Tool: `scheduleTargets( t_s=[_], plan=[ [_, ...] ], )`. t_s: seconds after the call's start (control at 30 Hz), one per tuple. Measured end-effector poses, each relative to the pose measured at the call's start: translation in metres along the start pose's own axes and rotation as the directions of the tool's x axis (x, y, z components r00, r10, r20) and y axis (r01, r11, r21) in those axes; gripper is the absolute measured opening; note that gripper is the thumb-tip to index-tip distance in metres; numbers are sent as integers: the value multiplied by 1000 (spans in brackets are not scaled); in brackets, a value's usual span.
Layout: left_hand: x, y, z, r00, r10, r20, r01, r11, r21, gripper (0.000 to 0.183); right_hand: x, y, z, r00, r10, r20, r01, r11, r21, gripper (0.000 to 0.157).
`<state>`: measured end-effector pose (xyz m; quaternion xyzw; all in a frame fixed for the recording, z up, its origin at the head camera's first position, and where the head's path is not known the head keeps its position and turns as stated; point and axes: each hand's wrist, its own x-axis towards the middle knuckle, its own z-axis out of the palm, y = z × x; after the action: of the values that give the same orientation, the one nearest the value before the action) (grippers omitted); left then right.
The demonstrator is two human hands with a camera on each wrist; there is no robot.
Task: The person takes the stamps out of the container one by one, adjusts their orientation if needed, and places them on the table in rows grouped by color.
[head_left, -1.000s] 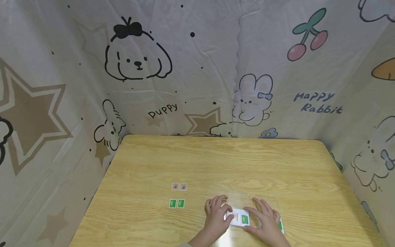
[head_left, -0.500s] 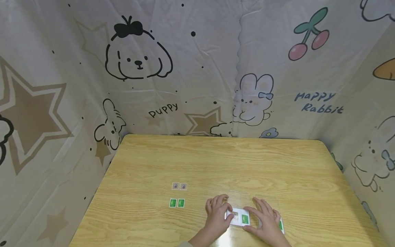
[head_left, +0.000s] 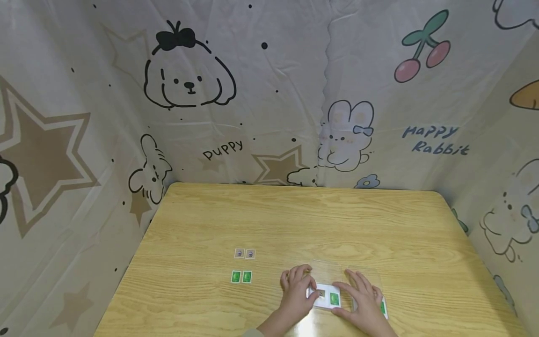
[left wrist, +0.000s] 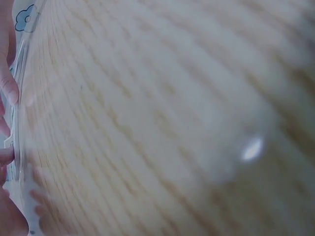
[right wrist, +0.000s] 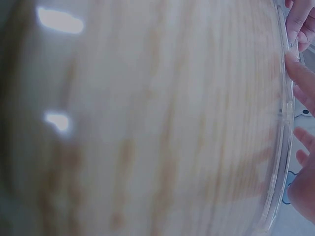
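In the head view, a white card in an open clear plastic case [head_left: 326,305] lies near the front of the table. On its right half is a green picture [head_left: 334,298]; on its left half is a small brownish picture card [head_left: 321,293]. My left hand [head_left: 297,295] pinches at that small card's left edge with thumb and index finger. With thumb and index finger spread, my right hand [head_left: 363,302] holds the case's right side. Under that hand lies a second clear case [head_left: 384,311], mostly hidden. Both wrist views show fingertips at the clear case's edge.
Two grey-brown picture cards [head_left: 245,254] lie left of the hands, with two green cards [head_left: 242,277] in front of them. The wooden table [head_left: 202,215] ends at a patterned cloth [head_left: 269,117] behind and on both sides.
The small card on the left half of the white card looked pale before; its brownish picture now shows more clearly and flatter. Both hands have stayed nearly in place.
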<state>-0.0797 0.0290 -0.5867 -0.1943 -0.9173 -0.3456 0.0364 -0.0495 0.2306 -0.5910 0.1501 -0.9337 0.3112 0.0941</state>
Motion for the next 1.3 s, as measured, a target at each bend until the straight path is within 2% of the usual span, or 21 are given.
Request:
scheduleTargets(
  t_s=[0.17, 0.6, 1.03, 1.3],
  plan=[
    [1, 0, -1, 1000, -13, 14, 13, 1000, -4, 17, 0, 0, 0, 1000, -2, -3, 2, 1000, -3, 60],
    [1, 1, -4, 1000, 3, -3, -3, 999, 38, 15, 0, -1, -1, 1000, -2, -1, 2, 1000, -3, 59],
    [-1, -2, -1, 998, 34, -53, -31, 997, 75, 12, 1, -2, -1, 1000, 16, 10, -16, 1000, 2, 59],
    [-1, -4, 1, 991, 54, -123, -44, 996, 84, 12, 0, -3, -1, 1000, 23, 14, -23, 1000, -2, 59]
  ],
)
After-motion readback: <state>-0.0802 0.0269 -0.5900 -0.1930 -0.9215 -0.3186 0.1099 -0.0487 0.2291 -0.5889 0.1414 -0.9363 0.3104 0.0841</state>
